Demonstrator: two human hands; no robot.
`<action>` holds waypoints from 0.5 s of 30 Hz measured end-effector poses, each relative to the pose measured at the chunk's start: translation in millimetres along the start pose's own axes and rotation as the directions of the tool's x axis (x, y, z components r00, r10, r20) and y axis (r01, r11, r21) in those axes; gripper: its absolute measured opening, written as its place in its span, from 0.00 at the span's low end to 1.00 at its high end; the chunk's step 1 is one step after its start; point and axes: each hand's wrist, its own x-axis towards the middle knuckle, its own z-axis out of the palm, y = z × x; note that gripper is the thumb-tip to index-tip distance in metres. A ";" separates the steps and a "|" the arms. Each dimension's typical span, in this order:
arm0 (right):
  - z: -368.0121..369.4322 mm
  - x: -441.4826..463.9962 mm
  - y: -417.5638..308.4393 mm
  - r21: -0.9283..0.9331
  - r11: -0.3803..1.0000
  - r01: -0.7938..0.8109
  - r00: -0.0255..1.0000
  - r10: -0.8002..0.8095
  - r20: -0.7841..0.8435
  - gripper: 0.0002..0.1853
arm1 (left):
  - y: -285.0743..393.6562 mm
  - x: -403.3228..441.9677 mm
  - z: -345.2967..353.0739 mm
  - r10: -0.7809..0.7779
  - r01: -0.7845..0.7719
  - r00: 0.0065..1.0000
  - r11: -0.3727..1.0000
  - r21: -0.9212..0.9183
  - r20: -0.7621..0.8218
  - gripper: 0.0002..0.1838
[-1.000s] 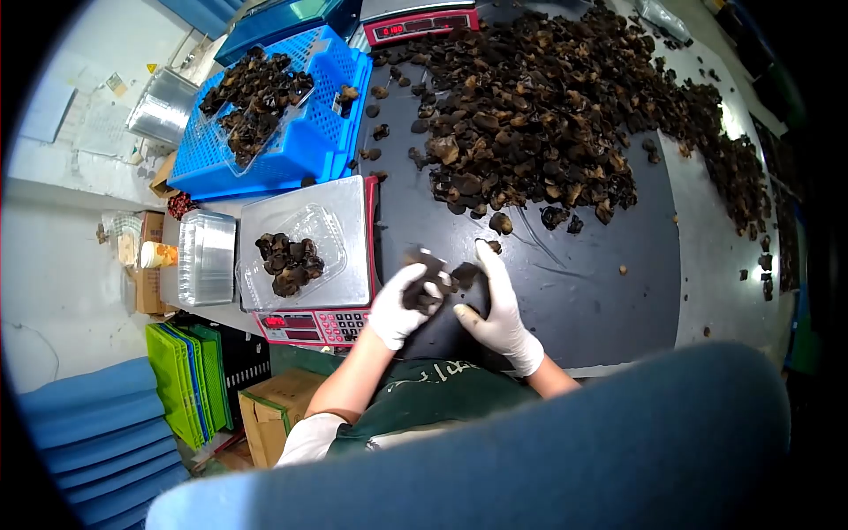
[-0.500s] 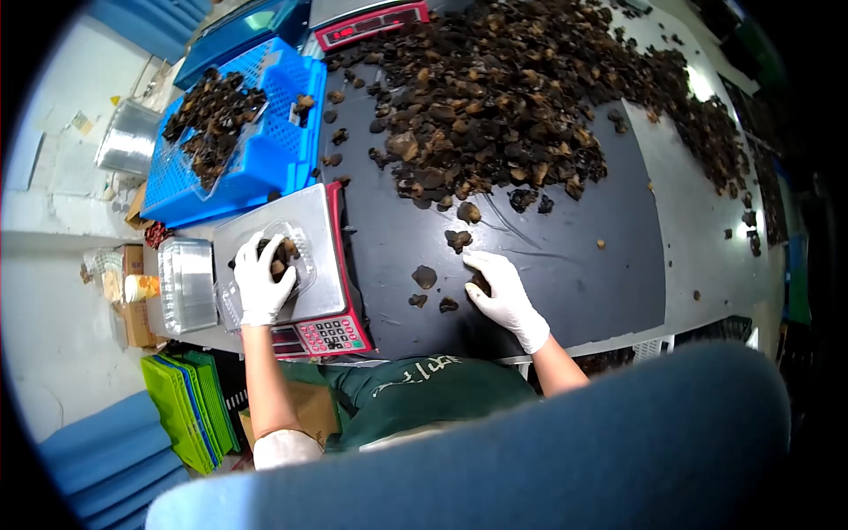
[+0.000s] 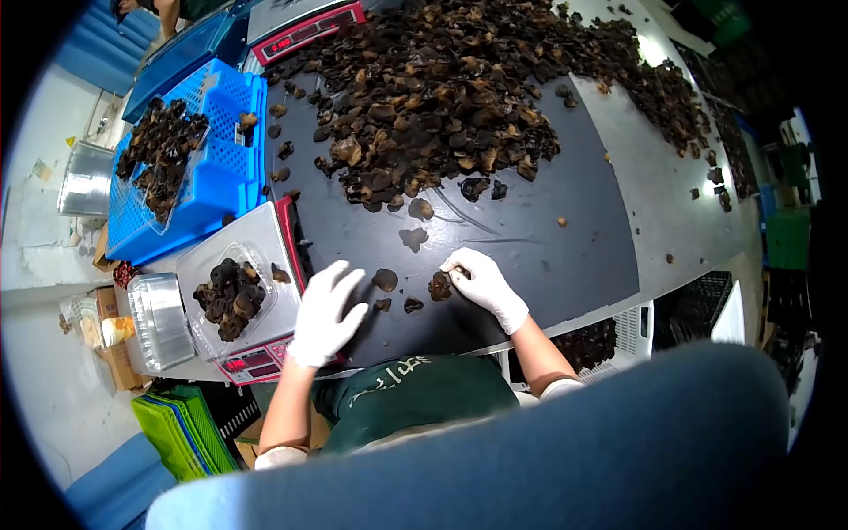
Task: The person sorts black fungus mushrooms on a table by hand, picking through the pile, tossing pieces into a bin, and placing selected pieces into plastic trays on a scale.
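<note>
My white-gloved left hand (image 3: 327,316) is over the front edge of the dark mat, just right of the scale, its fingers apart and holding nothing. My gloved right hand (image 3: 486,287) pinches a brown wood ear mushroom (image 3: 439,286) by its edge, low over the mat (image 3: 565,256). Loose wood ears (image 3: 385,280) lie between the two hands. On the steel pan of the red scale (image 3: 281,231) sits a clear plastic tray with a small heap of wood ears (image 3: 231,300). A large pile of wood ears (image 3: 442,106) covers the back of the mat.
Left of the pile, a blue crate (image 3: 238,168) bears another filled clear tray (image 3: 163,159). Stacked clear containers (image 3: 162,320) stand left of the scale. A second red scale (image 3: 309,31) is at the back. Green crates (image 3: 181,433) stand below the table; part of another person shows top left.
My left hand has left the tray on the scale and moved right, over the mat. My right hand has closed on a wood ear. The camera view has shifted.
</note>
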 end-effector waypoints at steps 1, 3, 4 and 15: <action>0.8 -1.1 9.2 -0.049 0.993 0.106 0.994 -0.107 -0.023 0.12 | -5.5 1.7 22.7 -0.007 0.008 0.999 1.000 -0.014 0.032 0.29; -3.2 -2.0 -3.2 -0.162 0.968 0.191 0.982 -0.190 0.018 0.18 | -12.0 7.0 63.1 -0.042 0.046 0.997 0.998 -0.051 0.070 0.29; -5.4 -2.5 -11.8 -0.264 0.924 0.278 0.961 -0.268 0.072 0.23 | -14.3 9.7 80.1 -0.070 0.076 0.995 0.994 -0.074 0.077 0.29; -41.5 -14.0 -12.6 0.608 0.765 -0.213 0.963 0.060 0.262 0.13 | -24.4 83.6 109.4 -0.049 0.018 0.991 0.973 -0.230 -0.127 0.17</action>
